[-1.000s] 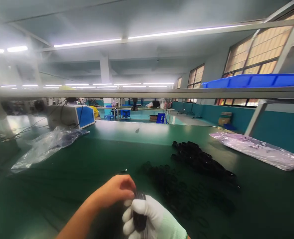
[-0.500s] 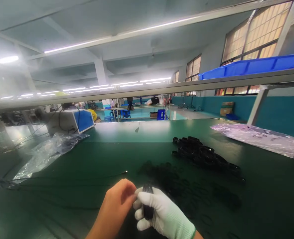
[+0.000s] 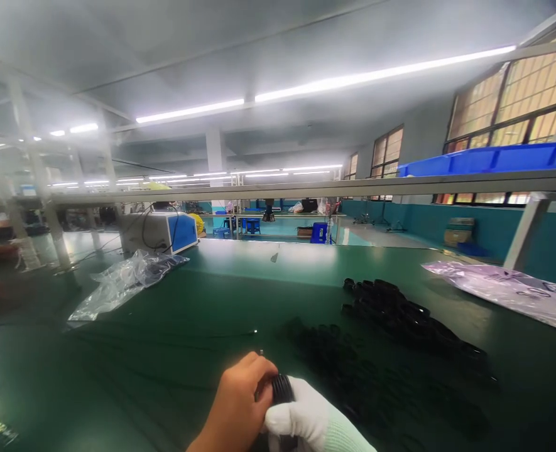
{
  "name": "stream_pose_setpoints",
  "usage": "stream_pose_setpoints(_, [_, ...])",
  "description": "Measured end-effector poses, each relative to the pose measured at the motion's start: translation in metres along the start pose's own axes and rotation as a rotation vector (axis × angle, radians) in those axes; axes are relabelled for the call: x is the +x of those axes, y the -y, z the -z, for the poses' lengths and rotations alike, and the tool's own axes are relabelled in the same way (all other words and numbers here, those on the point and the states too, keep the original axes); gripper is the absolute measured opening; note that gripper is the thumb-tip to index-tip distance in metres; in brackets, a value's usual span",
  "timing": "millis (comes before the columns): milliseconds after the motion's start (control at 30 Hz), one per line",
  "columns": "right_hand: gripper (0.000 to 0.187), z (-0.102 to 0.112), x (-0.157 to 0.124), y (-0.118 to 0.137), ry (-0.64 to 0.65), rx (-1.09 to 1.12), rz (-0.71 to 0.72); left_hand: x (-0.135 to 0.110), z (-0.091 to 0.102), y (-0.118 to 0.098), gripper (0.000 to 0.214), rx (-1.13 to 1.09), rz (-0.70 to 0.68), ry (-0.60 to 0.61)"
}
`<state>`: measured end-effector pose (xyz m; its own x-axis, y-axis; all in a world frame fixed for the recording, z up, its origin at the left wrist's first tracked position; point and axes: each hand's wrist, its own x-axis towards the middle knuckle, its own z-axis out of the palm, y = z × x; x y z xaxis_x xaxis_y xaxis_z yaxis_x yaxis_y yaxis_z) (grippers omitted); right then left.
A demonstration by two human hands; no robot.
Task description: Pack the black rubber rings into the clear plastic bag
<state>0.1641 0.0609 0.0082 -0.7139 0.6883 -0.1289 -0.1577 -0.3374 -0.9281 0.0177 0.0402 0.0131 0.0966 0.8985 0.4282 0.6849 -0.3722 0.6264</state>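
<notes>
A small bundle of black cable, wound in tight loops (image 3: 283, 390), sits between my two hands near the bottom of the view. My right hand (image 3: 306, 414), in a white glove with a pale green cuff, grips its lower part. Bare and closed, my left hand (image 3: 242, 398) has its fingers curled against the upper left side of the coil. A small metal plug end (image 3: 261, 352) shows just above the left knuckles. Another black cable (image 3: 230, 333) lies on the green table (image 3: 202, 298) beyond, its metal plug pointing right.
Coiled black cables (image 3: 400, 317) form a pile on the right. Nearer lie many small black rings (image 3: 343, 358). Clear plastic bags lie at left (image 3: 127, 285) and right (image 3: 517, 289). A grey and blue machine (image 3: 159, 232) stands behind; a shelf beam (image 3: 306, 189) holds a blue bin (image 3: 494, 160).
My left hand has come from beside the coil onto its upper part. The right hand has turned, its thumb now lower on the bundle. The whole view has shifted slightly.
</notes>
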Motion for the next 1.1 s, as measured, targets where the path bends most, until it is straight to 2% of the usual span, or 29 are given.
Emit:
stream_pose_setpoints(133, [0.026,-0.002,0.003,-0.002,0.021,0.033,-0.011,0.008,-0.001,-0.003,0.021,-0.031,0.023,0.013])
stream_pose_setpoints(200, [0.029,0.001,0.001,0.001,-0.012,0.1,-0.017,0.014,0.003,-0.005,0.019,-0.056,0.021,0.031])
stream_pose_setpoints(333, [0.035,0.024,-0.014,0.026,-0.198,0.278,0.125,0.029,0.016,-0.006,0.023,-0.168,0.067,0.04])
stream_pose_setpoints(400, [0.035,0.04,-0.025,0.042,-0.306,0.384,0.226,0.035,0.013,-0.003,0.014,-0.157,0.095,0.062])
stream_pose_setpoints(467, [0.032,0.053,-0.034,0.055,-0.381,0.446,0.293,0.037,-0.001,-0.001,0.008,-0.102,0.067,0.188])
stream_pose_setpoints(567, [0.031,0.061,-0.039,0.062,-0.428,0.484,0.332,0.038,-0.037,-0.001,0.008,-0.027,0.023,0.364])
stream_pose_setpoints(700, [0.032,0.059,-0.036,0.058,-0.447,0.499,0.337,0.044,-0.08,-0.007,0.02,0.002,-0.02,0.407])
stream_pose_setpoints(800, [0.031,0.056,-0.033,0.053,-0.436,0.488,0.332,0.048,-0.093,-0.01,0.018,-0.044,-0.035,0.467])
stream_pose_setpoints(900, [0.033,0.053,-0.03,0.049,-0.396,0.452,0.314,0.051,-0.086,-0.003,0.01,-0.108,0.063,0.457])
stream_pose_setpoints(1000, [0.037,0.051,-0.028,0.047,-0.385,0.399,0.306,0.052,-0.065,0.012,0.007,-0.236,0.229,0.464])
stream_pose_setpoints(1100, [0.04,0.048,-0.026,0.046,-0.431,0.333,0.29,0.047,-0.043,0.024,0.015,-0.407,0.407,0.492])
